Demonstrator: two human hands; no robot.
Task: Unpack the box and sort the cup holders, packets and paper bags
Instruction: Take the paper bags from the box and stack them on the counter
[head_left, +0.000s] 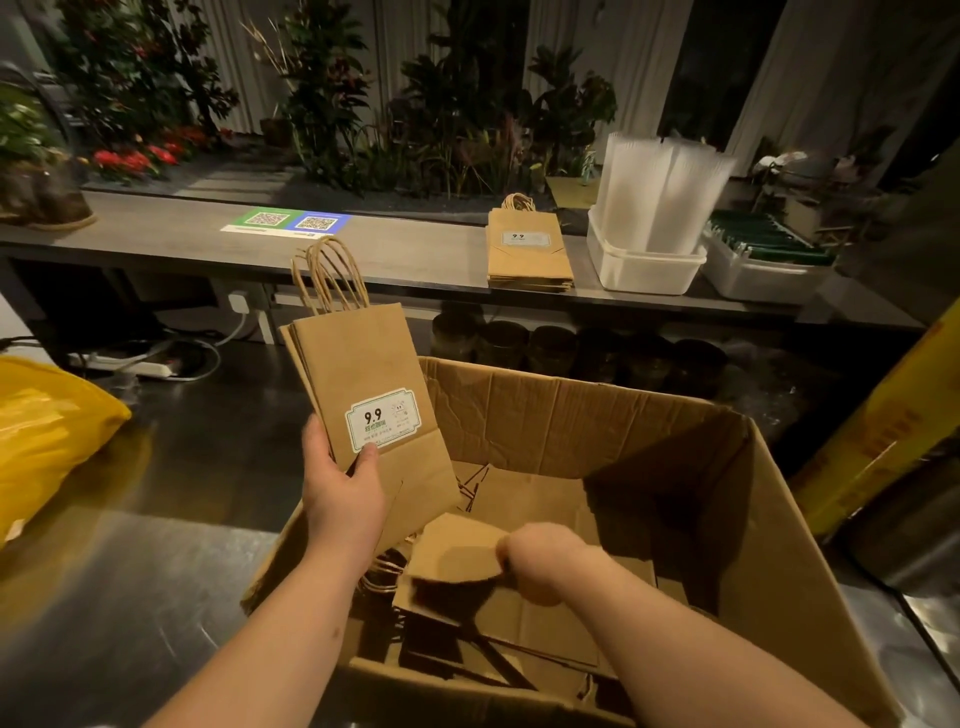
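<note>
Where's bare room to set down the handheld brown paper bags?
Free: grey ledge between the green-blue QR sheet and the stacked brown paper bags. Also steel tabletop left of the cardboard box. Crowded: right end, white tub beside packet tub.

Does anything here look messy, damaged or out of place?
Only mildly. The paper bags left in the cardboard box lie jumbled at crossed angles, handles sticking out, unlike the squared stack on the counter. The box's far wall is creased and wrinkled. Nothing looks spilled.
</note>
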